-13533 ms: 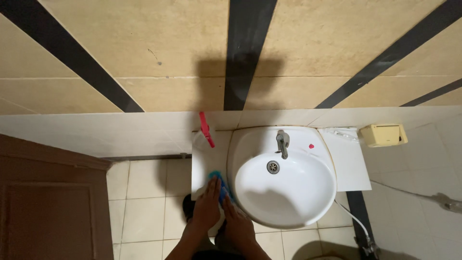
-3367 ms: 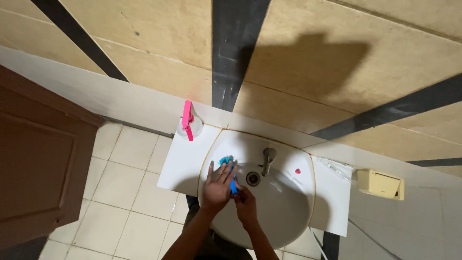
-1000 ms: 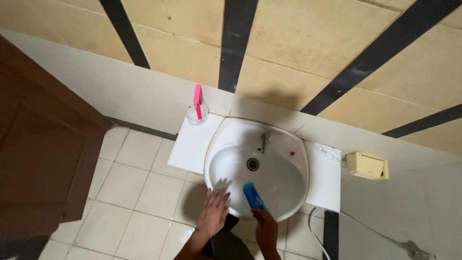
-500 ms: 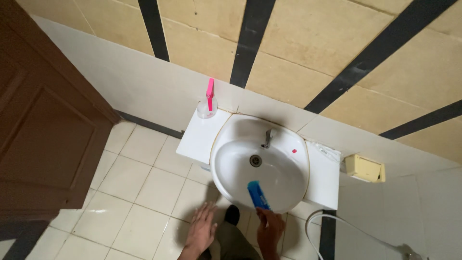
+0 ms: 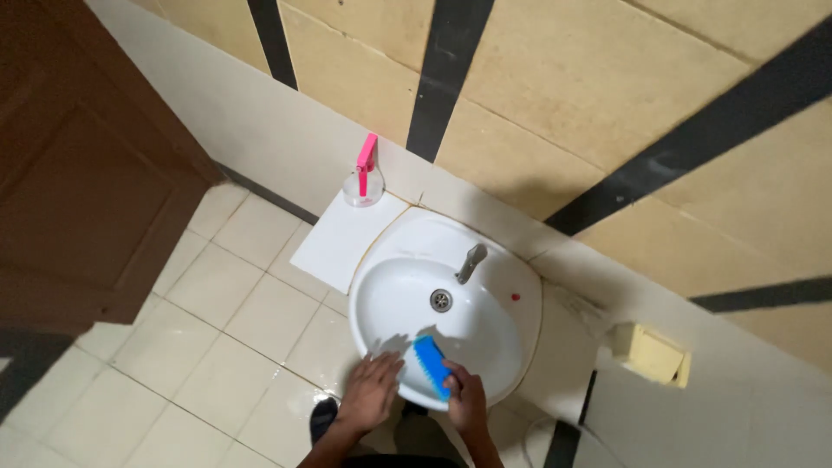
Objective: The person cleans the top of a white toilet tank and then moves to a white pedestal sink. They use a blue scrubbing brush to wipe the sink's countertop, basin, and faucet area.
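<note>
Right hand point(image 5: 465, 400) fingers clamped on blue brush point(image 5: 431, 365) at sink point(image 5: 390, 286) rim; left hand point(image 5: 371, 392) flat, fingers apart. Wet rim: the brush could slip.

Glossy white ceramic sink point(image 5: 394, 299), dull metal tap point(image 5: 471, 262), bright blue plastic brush point(image 5: 431, 365), shiny wet floor tiles point(image 5: 208, 347), matt brown wooden door point(image 5: 78, 173).
</note>
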